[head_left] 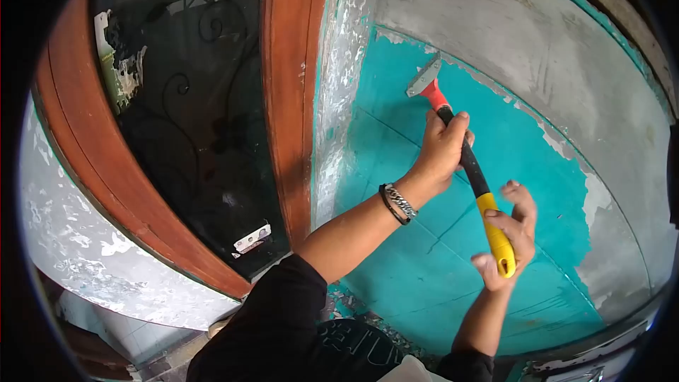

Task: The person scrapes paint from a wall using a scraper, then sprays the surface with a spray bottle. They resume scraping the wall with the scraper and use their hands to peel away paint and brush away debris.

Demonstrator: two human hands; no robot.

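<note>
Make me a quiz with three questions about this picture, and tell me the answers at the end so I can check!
1. True or false: the left hand is holding the black part of the scraper.

2. Pick one. What colour is the end of the handle, by the right hand?
a) white
b) yellow
c) purple

3. Fill in the gap: the paint behind the scraper is ____, with grey patches around its ragged edge.

Key: 1 true; 2 b; 3 turquoise (blue-green counts too).
</note>
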